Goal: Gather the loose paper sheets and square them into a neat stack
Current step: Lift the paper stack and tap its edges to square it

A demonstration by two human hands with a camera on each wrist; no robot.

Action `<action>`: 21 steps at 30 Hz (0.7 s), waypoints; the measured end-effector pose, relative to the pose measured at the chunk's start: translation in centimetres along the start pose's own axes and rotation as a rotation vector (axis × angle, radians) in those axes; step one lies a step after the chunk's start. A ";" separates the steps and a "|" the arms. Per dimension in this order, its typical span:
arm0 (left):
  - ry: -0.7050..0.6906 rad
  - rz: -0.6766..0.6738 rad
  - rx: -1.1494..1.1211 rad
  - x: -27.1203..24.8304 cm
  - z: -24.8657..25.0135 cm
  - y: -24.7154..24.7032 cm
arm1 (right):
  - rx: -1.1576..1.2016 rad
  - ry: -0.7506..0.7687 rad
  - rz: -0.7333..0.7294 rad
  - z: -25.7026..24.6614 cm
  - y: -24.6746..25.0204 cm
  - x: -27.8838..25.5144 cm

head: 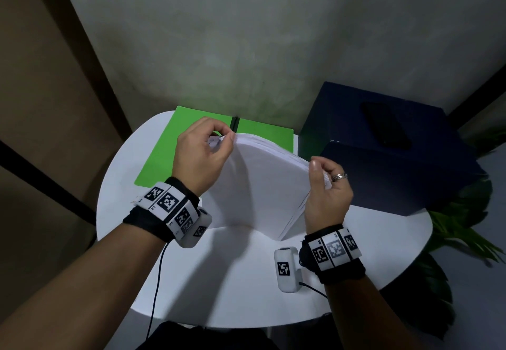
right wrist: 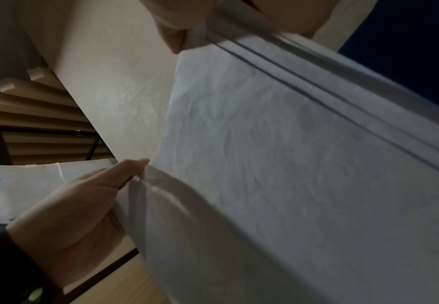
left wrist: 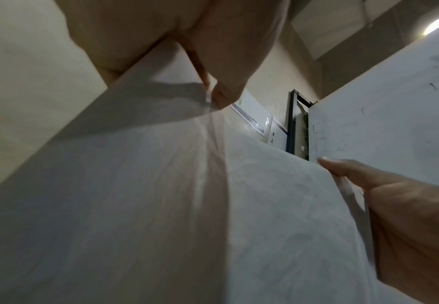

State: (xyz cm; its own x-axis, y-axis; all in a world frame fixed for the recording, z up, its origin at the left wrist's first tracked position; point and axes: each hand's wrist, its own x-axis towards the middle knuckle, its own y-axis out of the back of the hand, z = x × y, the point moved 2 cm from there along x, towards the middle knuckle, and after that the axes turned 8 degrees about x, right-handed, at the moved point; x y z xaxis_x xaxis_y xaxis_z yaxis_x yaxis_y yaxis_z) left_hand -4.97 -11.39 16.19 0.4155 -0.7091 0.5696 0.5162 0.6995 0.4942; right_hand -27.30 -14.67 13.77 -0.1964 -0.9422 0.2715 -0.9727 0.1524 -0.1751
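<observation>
A bundle of white paper sheets (head: 262, 182) stands on its lower edge on the round white table (head: 241, 281), bowed toward me. My left hand (head: 204, 152) pinches its upper left corner between thumb and fingers. My right hand (head: 325, 182) grips the upper right edge, thumb on the near face, a ring on one finger. The left wrist view shows the sheets (left wrist: 161, 195) from below with my left hand (left wrist: 213, 61) pinching the top and my right hand (left wrist: 395, 195) at the side. In the right wrist view, sheet edges (right wrist: 304, 154) lie slightly stepped.
An open green folder (head: 169, 152) lies flat at the back of the table behind the sheets. A dark blue box (head: 388, 152) stands at the right, with a black phone (head: 386, 125) on top. Plant leaves (head: 460, 221) reach in beyond the table's right edge.
</observation>
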 end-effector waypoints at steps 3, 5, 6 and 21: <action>0.056 0.002 -0.023 -0.1 -0.1 -0.3 | 0.056 -0.034 -0.057 0.2 0.0 -0.3; 0.072 0.015 -0.061 -0.3 -0.2 -0.4 | 0.042 -0.064 -0.081 0.7 0.2 -0.3; 0.081 0.021 -0.081 -0.3 -0.2 -0.3 | 0.026 -0.080 -0.083 0.9 0.3 -0.3; 0.152 0.001 -0.271 -0.5 -0.2 0.1 | 0.017 -0.032 -0.058 0.8 0.1 0.2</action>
State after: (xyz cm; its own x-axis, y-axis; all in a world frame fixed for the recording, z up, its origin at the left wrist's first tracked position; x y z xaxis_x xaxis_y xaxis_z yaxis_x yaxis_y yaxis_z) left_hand -4.91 -10.99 15.83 0.5133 -0.7277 0.4550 0.6879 0.6658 0.2889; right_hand -27.36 -15.05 12.99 -0.1352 -0.9583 0.2518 -0.9801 0.0920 -0.1761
